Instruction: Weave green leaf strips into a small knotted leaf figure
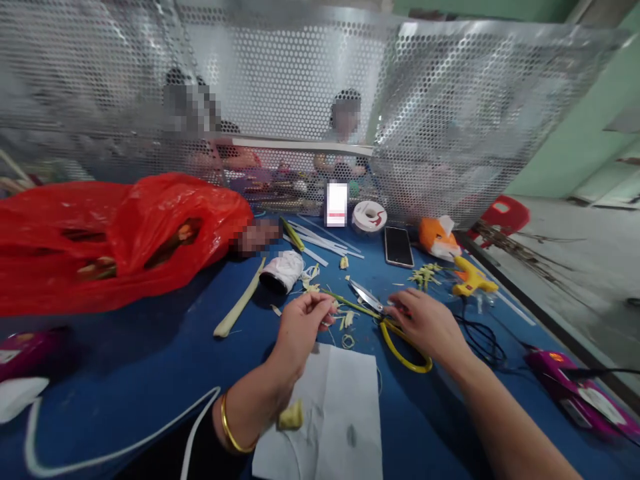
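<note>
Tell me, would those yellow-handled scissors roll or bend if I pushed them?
The scissors probably wouldn't roll, because they're long and flat. Their silvery blades look like metal, so they'd likely stay stiff. The yellow handle looks smooth, so it might feel a little slippery.

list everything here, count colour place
table: 1, blue, underneath
perforated screen: 1, silver, behind table
people: 2+, unclear, beyond screen
plastic bag: 1, red, left
stalk: 1, pale green, beside bag
bundle: 1, white, beside stalk
strips: several, white, far middle
roll: 1, white, far middle
phone: 1, dark, right of roll
packet: 1, orange, right of phone
glue gun: 1, yellow, right side
scissors: 1, yellow handles, middle
clippings: many, pale, around scissors
paper: 1, white, near middle
devices: 2, magenta, both edges
cord: 1, white, near left
cables: several, black, right side
chair: 1, red, far right
bracelet: 1, gold, left wrist
left hand: 1, bare, near paper
right hand: 1, bare, at scissors
</note>
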Available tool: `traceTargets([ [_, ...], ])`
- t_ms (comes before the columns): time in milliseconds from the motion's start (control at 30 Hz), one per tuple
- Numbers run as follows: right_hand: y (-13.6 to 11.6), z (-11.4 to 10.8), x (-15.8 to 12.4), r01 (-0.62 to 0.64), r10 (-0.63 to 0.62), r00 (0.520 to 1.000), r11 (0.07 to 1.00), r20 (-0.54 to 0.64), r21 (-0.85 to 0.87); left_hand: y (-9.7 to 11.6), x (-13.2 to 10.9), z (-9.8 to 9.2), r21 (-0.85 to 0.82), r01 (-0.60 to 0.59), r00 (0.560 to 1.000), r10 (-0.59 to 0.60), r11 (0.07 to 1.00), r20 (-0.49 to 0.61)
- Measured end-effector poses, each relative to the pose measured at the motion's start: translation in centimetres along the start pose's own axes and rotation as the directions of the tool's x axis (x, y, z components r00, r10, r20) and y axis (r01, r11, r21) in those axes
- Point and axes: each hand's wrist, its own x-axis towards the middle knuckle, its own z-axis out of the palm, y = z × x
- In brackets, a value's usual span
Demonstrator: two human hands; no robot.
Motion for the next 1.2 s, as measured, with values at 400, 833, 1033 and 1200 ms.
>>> traceTargets([
  [400, 0.8, 0.1, -1.5, 0.054, -0.022, 0.959, 0.993, 0.283, -0.106, 2.3, -0.1, -3.2, 0.508, -0.27, 0.96, 0.185, 0.818, 0.212],
  [833, 0.4, 0.0, -0.8, -0.08, 0.122, 0.924, 0.988, 0.362, -0.13, -2.2, -10.1, -8.2, 0.859, -0.472, 0.876, -0.005, 0.198, 0.482],
  [1033, 1.0, 0.2, -0.6, -0.237, 0.223, 0.949, 0.971, 0.221, 0.04, -5.1, -9.5, -7.9, 0.756, -0.655, 0.756, -0.002, 0.008, 0.655],
  [1200, 1.8, 0.1, -0.4, -0.317, 0.295, 0.945, 0.932, 0.138, 0.177, -4.6, -7.6, -5.2, 0.796, -0.602, 0.797, 0.023, -0.063, 0.604],
])
